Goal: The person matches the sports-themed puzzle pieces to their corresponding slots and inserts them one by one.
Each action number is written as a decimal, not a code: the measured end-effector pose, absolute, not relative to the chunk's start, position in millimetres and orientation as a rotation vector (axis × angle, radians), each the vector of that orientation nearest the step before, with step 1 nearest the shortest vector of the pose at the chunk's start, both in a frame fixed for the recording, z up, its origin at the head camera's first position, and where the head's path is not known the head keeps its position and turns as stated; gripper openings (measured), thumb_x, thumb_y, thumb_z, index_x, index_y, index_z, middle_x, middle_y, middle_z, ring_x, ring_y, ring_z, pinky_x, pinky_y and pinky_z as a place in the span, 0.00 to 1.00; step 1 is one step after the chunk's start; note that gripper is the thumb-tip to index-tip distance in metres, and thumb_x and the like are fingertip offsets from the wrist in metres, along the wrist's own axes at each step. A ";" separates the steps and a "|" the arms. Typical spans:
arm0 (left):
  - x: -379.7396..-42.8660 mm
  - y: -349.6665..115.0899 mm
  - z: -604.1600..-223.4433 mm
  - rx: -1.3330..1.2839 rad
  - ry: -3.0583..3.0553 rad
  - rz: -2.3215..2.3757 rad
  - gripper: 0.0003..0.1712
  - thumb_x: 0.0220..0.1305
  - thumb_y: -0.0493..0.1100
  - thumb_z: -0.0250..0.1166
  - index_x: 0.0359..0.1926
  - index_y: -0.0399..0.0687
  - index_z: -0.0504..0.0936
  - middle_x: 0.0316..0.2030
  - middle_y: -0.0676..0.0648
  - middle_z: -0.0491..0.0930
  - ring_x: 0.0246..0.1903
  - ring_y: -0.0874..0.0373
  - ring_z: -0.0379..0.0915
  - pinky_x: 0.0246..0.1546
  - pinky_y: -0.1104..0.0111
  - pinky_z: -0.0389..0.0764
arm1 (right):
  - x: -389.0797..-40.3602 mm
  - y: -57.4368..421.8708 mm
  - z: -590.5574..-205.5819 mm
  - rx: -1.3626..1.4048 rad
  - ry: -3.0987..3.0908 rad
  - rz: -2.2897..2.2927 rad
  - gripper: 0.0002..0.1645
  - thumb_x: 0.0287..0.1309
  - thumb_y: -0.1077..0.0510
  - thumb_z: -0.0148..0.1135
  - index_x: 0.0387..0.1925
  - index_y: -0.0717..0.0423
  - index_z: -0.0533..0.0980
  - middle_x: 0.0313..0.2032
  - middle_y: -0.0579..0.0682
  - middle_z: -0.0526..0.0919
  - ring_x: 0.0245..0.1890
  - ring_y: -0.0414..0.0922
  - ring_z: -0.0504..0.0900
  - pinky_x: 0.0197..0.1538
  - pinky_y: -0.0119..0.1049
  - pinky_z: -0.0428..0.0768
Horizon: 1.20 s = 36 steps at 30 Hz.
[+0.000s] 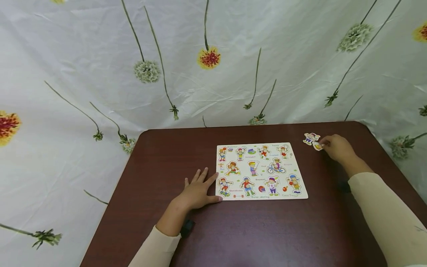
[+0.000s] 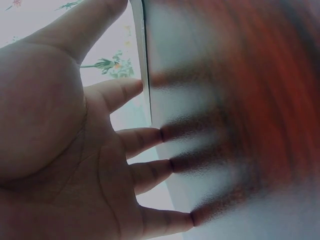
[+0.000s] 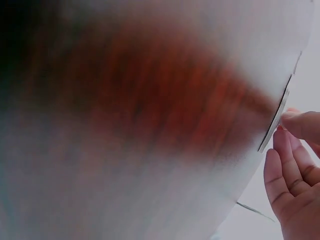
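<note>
A white puzzle board (image 1: 240, 171) with colourful figures of children at sports lies on the dark table. My left hand (image 1: 196, 193) is spread flat at the board's left edge, its thumb and index fingertips right at the rim. In the left wrist view the same hand (image 2: 75, 135) shows straight, parted fingers, with the board's thin edge (image 2: 141, 55) beside them. To the right of the board, my right hand (image 1: 338, 150) pinches a small puzzle piece (image 1: 317, 146) between thumb and fingers. Another cut-out figure piece (image 1: 311, 138) lies just beyond it, overlapped in this view.
The dark reddish-brown table (image 1: 260, 230) has rounded far corners. Behind it and along its sides hangs a white cloth (image 1: 186, 96) with printed flowers. The two loose pieces are close to the table's far edge, off the board's upper right corner.
</note>
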<state>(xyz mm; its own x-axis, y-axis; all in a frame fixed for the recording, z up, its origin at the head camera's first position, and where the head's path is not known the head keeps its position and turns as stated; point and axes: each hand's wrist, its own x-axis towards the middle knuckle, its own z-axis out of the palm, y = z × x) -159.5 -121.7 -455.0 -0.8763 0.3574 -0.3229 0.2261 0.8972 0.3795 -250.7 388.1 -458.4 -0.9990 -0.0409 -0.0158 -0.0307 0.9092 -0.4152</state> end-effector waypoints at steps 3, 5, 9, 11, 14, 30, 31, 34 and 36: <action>-160.1 -121.1 -455.1 0.433 2.666 0.474 0.50 0.62 0.67 0.67 0.80 0.65 0.55 0.81 0.40 0.42 0.81 0.39 0.32 0.70 0.27 0.39 | -247.1 389.9 -458.3 -0.030 3.045 -0.695 0.14 0.70 0.63 0.55 0.49 0.70 0.79 0.48 0.74 0.78 0.50 0.69 0.77 0.51 0.63 0.74; -160.6 -120.8 -455.2 0.432 2.667 0.469 0.51 0.62 0.67 0.67 0.80 0.65 0.55 0.81 0.40 0.42 0.81 0.39 0.32 0.70 0.27 0.39 | -243.8 388.8 -458.0 -0.005 3.040 -0.727 0.15 0.71 0.61 0.56 0.50 0.69 0.79 0.49 0.73 0.78 0.49 0.68 0.78 0.49 0.61 0.74; -162.1 -120.5 -455.2 0.424 2.675 0.449 0.51 0.61 0.68 0.67 0.80 0.66 0.55 0.81 0.40 0.42 0.81 0.39 0.33 0.70 0.27 0.40 | -236.9 378.6 -455.7 0.008 3.046 -0.785 0.17 0.73 0.56 0.58 0.51 0.66 0.80 0.49 0.70 0.79 0.47 0.65 0.80 0.44 0.56 0.77; -163.0 -120.2 -454.7 0.421 2.679 0.440 0.51 0.61 0.68 0.67 0.80 0.66 0.55 0.81 0.40 0.43 0.81 0.39 0.33 0.70 0.27 0.41 | -233.7 370.4 -453.8 -0.008 3.062 -0.811 0.17 0.72 0.55 0.58 0.50 0.66 0.80 0.47 0.69 0.79 0.45 0.63 0.81 0.42 0.53 0.78; -163.8 -119.6 -454.1 0.417 2.681 0.430 0.51 0.61 0.68 0.67 0.80 0.66 0.56 0.81 0.40 0.43 0.81 0.38 0.34 0.70 0.27 0.42 | -228.7 356.2 -450.1 -0.054 3.097 -0.842 0.14 0.71 0.56 0.60 0.46 0.64 0.81 0.43 0.65 0.80 0.42 0.59 0.81 0.39 0.45 0.78; -167.3 -112.5 -454.9 0.409 2.692 0.396 0.51 0.59 0.68 0.69 0.79 0.65 0.57 0.81 0.38 0.44 0.81 0.37 0.34 0.70 0.27 0.41 | -202.2 274.9 -444.3 -0.209 3.057 -1.036 0.08 0.65 0.58 0.67 0.40 0.60 0.82 0.37 0.54 0.82 0.37 0.47 0.77 0.39 0.37 0.74; -168.1 -111.6 -455.0 0.410 2.694 0.391 0.51 0.59 0.68 0.69 0.79 0.65 0.57 0.81 0.38 0.44 0.81 0.37 0.34 0.70 0.27 0.41 | -201.7 270.1 -444.8 -0.216 3.052 -1.052 0.08 0.65 0.58 0.68 0.40 0.59 0.82 0.37 0.54 0.81 0.37 0.47 0.77 0.40 0.37 0.74; -170.4 -109.2 -455.6 0.420 2.695 0.381 0.52 0.59 0.68 0.68 0.79 0.65 0.57 0.81 0.38 0.44 0.81 0.37 0.35 0.70 0.27 0.41 | -201.0 256.4 -445.2 -0.234 3.037 -1.101 0.08 0.64 0.57 0.68 0.39 0.58 0.83 0.37 0.53 0.81 0.37 0.46 0.76 0.40 0.36 0.74; -171.5 -107.8 -455.5 0.422 2.690 0.386 0.52 0.59 0.68 0.69 0.79 0.65 0.57 0.81 0.38 0.44 0.81 0.37 0.35 0.70 0.27 0.42 | -201.8 248.0 -445.2 -0.240 3.017 -1.122 0.07 0.64 0.56 0.68 0.39 0.57 0.83 0.37 0.52 0.81 0.37 0.45 0.76 0.40 0.36 0.74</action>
